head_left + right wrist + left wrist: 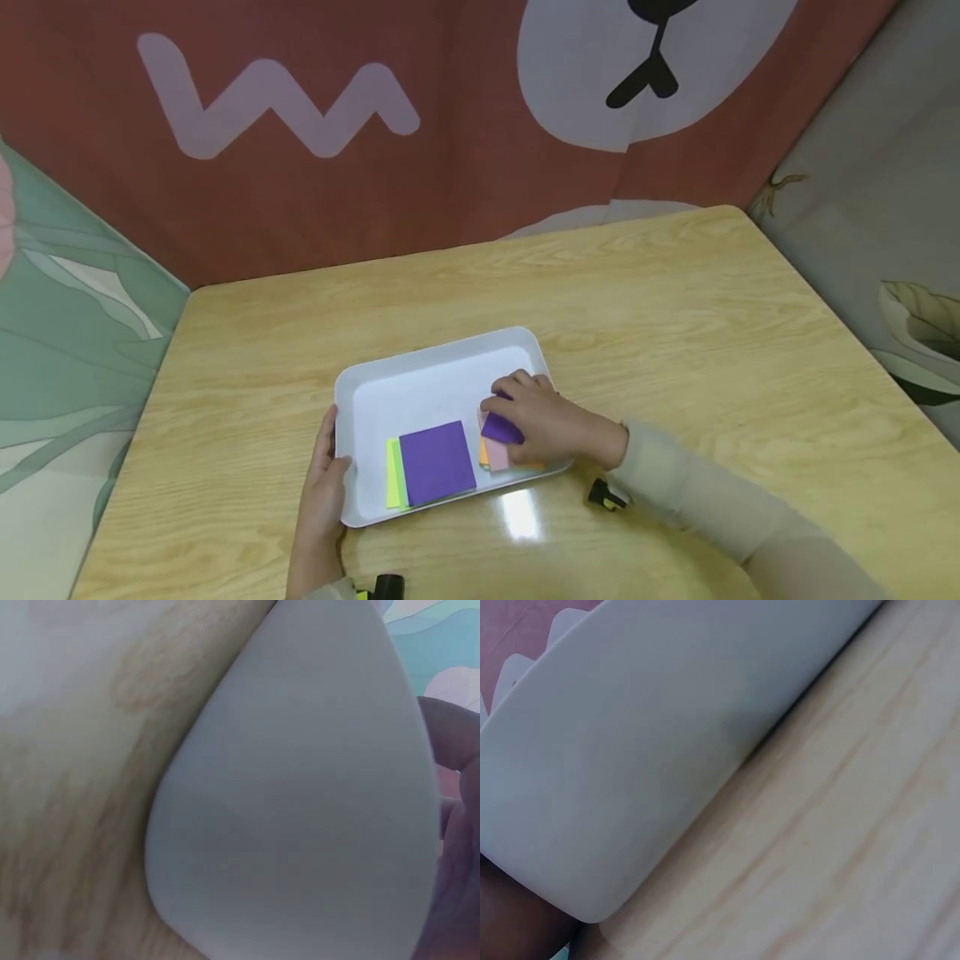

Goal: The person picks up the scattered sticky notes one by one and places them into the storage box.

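A shallow white tray lies on the wooden table, its side wall filling much of both wrist views. My left hand grips the tray's left end, thumb at the rim and fingers along the outside. Inside, at the front, a large purple paper square covers most of some green and yellow sheets. Over the tray's right part, my right hand pinches a smaller purple piece of paper. Beneath it are pink paper and orange paper, partly hidden by the hand.
The wooden table extends around the tray on all sides. Behind it hangs a red-brown printed cloth. Small black devices with yellow parts sit near the right wrist and the left wrist.
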`<action>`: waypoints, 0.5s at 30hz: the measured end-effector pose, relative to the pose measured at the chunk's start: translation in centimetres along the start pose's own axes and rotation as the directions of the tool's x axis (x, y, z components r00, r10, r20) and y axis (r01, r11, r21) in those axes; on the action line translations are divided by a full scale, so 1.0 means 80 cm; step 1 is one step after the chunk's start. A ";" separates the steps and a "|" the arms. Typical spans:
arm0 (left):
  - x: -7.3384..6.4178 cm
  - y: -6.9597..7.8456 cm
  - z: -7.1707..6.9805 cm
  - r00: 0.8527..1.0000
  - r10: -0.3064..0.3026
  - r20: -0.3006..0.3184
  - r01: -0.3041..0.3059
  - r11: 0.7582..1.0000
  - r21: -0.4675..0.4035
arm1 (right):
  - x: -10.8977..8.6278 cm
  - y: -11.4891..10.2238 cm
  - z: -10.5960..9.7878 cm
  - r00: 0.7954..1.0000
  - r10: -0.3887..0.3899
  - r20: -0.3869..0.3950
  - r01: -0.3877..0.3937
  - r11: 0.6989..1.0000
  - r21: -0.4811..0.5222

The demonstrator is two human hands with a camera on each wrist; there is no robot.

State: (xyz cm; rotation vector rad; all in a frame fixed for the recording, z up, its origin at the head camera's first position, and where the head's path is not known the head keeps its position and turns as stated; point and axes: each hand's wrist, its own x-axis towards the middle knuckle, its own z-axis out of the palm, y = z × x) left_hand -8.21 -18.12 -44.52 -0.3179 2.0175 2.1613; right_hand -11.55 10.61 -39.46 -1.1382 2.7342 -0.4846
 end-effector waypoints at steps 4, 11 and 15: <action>0.002 -0.002 -0.001 1.000 0.015 -0.005 -0.015 1.000 0.001 | 0.006 -0.001 0.007 0.999 -0.026 0.025 0.026 1.000 0.003; 0.003 -0.006 -0.001 1.000 -0.008 0.002 0.008 0.999 -0.031 | 0.003 -0.005 0.018 0.997 -0.034 0.067 0.033 0.999 0.022; 0.004 -0.010 -0.001 1.000 -0.016 -0.001 0.016 0.999 -0.038 | -0.002 -0.005 0.019 1.000 -0.022 0.011 0.021 0.998 0.065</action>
